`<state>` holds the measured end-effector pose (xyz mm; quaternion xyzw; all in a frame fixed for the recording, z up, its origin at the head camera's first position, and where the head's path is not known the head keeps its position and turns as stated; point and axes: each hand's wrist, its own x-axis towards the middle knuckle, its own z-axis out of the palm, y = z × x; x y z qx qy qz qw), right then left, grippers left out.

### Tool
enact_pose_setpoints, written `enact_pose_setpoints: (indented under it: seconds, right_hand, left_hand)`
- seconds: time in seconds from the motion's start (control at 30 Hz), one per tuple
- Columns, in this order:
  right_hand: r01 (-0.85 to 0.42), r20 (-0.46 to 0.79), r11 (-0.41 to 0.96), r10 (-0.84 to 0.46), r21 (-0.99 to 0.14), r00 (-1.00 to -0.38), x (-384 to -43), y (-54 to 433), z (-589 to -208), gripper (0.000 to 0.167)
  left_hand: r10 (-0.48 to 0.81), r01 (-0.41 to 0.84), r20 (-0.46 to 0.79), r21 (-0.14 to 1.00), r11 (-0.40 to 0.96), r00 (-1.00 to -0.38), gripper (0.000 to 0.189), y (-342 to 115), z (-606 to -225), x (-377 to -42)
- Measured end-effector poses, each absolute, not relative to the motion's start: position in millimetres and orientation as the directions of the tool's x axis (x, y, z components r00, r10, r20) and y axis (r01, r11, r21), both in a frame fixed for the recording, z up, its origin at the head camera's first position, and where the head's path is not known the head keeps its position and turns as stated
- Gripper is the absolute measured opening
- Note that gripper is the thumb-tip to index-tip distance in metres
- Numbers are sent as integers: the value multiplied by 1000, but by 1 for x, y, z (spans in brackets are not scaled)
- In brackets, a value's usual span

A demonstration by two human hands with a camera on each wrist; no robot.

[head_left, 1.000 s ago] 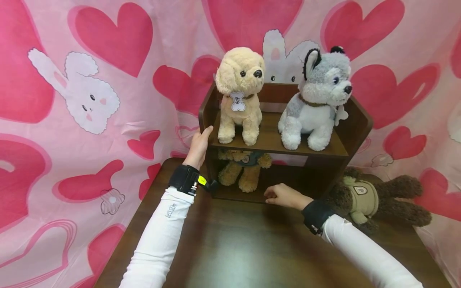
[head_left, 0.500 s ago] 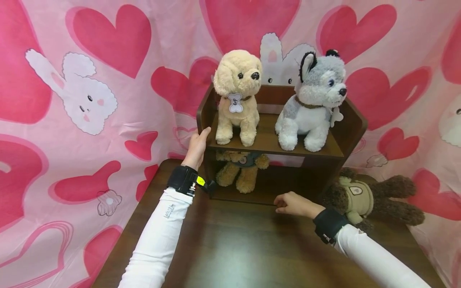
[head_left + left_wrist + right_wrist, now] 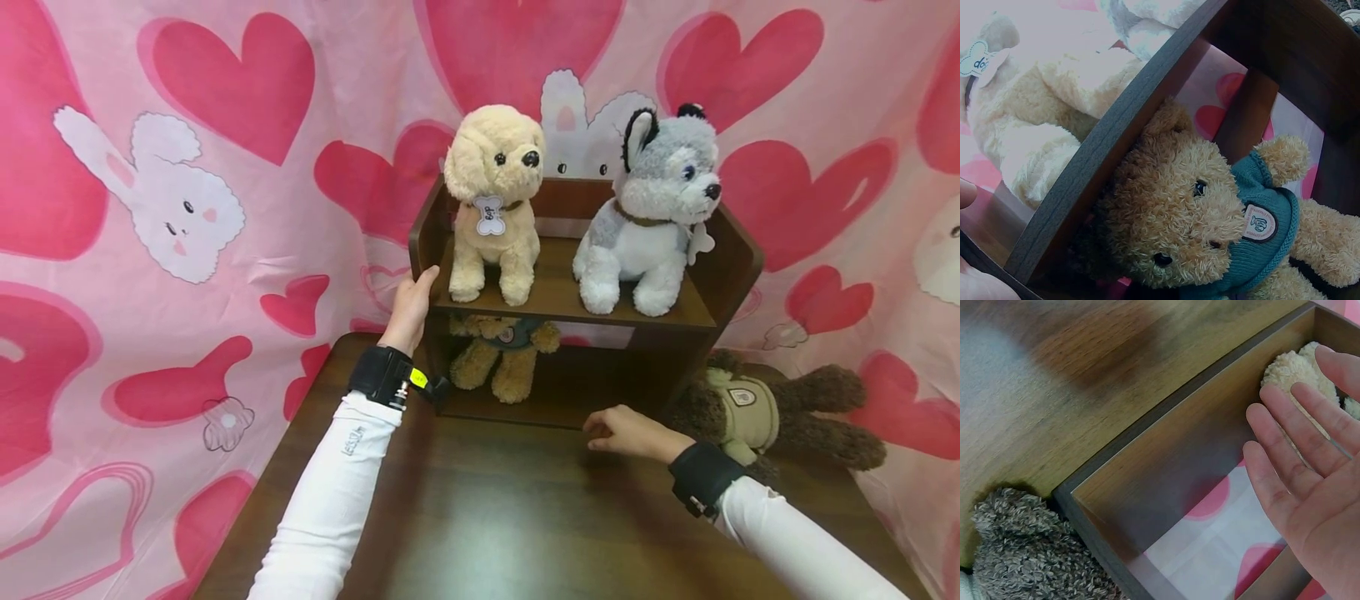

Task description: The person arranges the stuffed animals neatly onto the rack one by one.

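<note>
My left hand [image 3: 408,313] grips the left side panel of a dark brown wooden shelf [image 3: 570,317] in the head view; most of its fingers are hidden behind the panel. Inside the lower compartment sits a light brown teddy bear [image 3: 1172,206] in a teal sweater, toward the left end. My right hand [image 3: 633,433] holds nothing. It hovers at the front of the lower compartment, to the bear's right, its fingers loosely bent and slightly spread in the right wrist view. On the upper board sit a cream plush dog [image 3: 495,204] and a grey-white plush husky [image 3: 648,217].
A dark brown teddy bear [image 3: 810,412] in a beige top lies on the table [image 3: 480,508], right of the shelf. Behind everything hangs a pink curtain [image 3: 352,83] with hearts and rabbits. A bone-shaped tag [image 3: 490,215] hangs from the cream dog's collar.
My right hand has moved to the right along the shelf's front, away from the light brown bear. My left hand keeps its grip on the side panel. The head view has shifted slightly.
</note>
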<state>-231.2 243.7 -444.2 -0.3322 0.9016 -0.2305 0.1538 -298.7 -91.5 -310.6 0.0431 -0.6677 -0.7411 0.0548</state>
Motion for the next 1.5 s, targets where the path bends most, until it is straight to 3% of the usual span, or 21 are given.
enact_pose_setpoints:
  seconds: [0.37,1.03,1.5]
  right_hand:
    - [-500,-137,672,-661,-547,-738,-232,251,-442,23]
    - [-560,-103,689,-668,-460,-737,-224,269,-441,25]
    - [-528,-122,727,-630,-439,-767,-211,305,-432,28]
  left_hand:
    - [-121,37,24,993,-112,-992,45,-92,-311,-299]
    - [-133,58,43,992,-111,-990,42,-91,-313,-299]
    - [-126,52,38,993,-111,-991,43,-92,-312,-299]
